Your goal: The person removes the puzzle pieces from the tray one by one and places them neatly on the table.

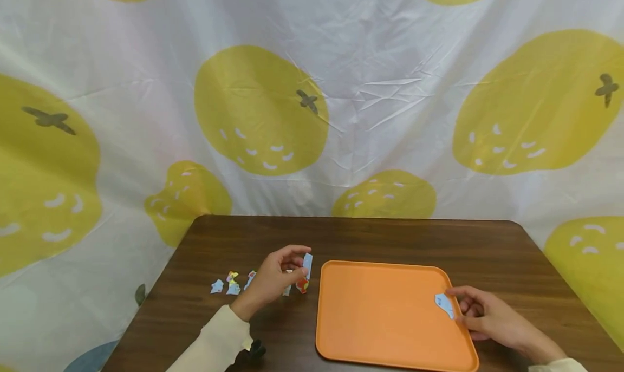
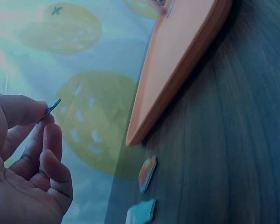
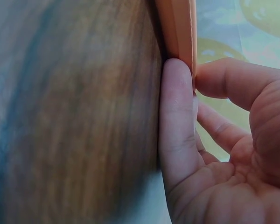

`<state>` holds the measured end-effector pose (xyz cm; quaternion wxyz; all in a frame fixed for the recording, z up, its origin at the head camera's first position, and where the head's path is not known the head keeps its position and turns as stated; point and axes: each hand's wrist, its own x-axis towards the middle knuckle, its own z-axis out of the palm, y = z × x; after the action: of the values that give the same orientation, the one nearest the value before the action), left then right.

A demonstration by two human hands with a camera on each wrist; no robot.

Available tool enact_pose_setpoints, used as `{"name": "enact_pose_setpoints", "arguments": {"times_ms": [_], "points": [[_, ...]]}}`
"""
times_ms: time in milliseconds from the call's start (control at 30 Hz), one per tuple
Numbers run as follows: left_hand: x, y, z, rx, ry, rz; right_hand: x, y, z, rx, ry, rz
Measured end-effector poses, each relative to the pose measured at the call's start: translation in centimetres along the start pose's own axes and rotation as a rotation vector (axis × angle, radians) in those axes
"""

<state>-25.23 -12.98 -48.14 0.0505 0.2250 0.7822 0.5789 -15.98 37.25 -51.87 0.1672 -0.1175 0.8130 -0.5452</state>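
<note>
My left hand [image 1: 278, 274] pinches a pale blue puzzle piece [image 1: 307, 262] between thumb and fingertips, above the table left of the orange tray [image 1: 380, 312]. In the left wrist view this puzzle piece [image 2: 50, 107] shows almost edge-on. At the tray's right rim, my right hand [image 1: 487, 312] has thumb and index finger at the two ends of another pale puzzle piece [image 1: 444, 305]. The right wrist view shows the fingers close against the tray's side [image 3: 179, 32], which hides most of that piece. A red and yellow puzzle piece [image 1: 303, 285] lies just below the left hand.
Several more puzzle pieces [image 1: 233, 288] lie in a loose row on the dark wooden table [image 1: 273, 231], left of the tray and partly behind the left hand. Close behind the table hangs a white cloth [image 1: 380, 117] printed with yellow fruit. Something black [image 1: 255, 350] shows beside the left sleeve.
</note>
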Motion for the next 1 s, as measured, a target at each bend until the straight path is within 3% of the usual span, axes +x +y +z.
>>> {"name": "enact_pose_setpoints", "arguments": {"times_ms": [533, 1000], "points": [[-2.6, -2.5, -6.8, 0.066, 0.171, -0.033, 0.1, 0.0, 0.1, -0.002, 0.007, -0.002], [-5.3, -4.8, -12.1, 0.147, 0.318, -0.149, 0.0, 0.0, -0.1, 0.004, -0.001, -0.01]]}}
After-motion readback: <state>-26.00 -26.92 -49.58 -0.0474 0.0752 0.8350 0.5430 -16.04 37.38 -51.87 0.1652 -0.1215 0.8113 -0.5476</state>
